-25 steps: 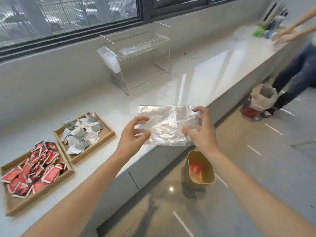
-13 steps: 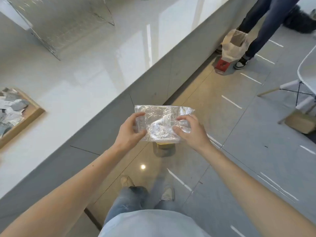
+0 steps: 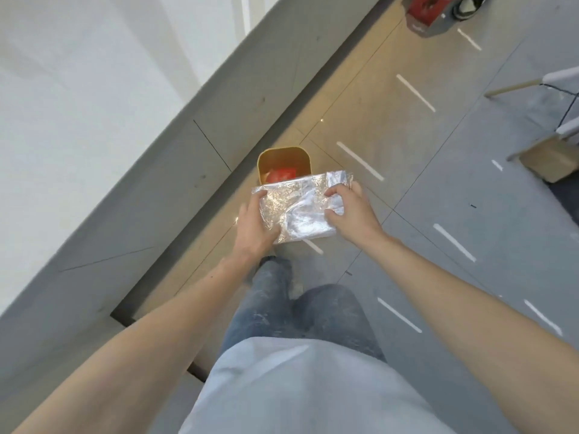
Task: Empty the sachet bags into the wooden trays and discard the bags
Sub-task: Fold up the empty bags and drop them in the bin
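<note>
A crinkled clear plastic bag [image 3: 297, 208] is stretched flat between both hands, low over the floor. My left hand [image 3: 255, 227] grips its left edge, my right hand [image 3: 351, 211] pinches its right side. Just beyond the bag stands a small tan bin [image 3: 283, 161] on the floor, its open top showing a red bag [image 3: 282, 175] inside. The near part of the bin is hidden behind the clear bag. The wooden trays are out of view.
The grey counter front [image 3: 150, 198] and white countertop [image 3: 78, 73] run along the left. My own legs in jeans [image 3: 297, 305] stand below the bag. A red box [image 3: 424, 10] and chair legs [image 3: 532, 86] are at the far right on the grey floor.
The view has tilted down from the counter to the floor. Both hands have carried the clear bag down and forward to just in front of the tan bin.
</note>
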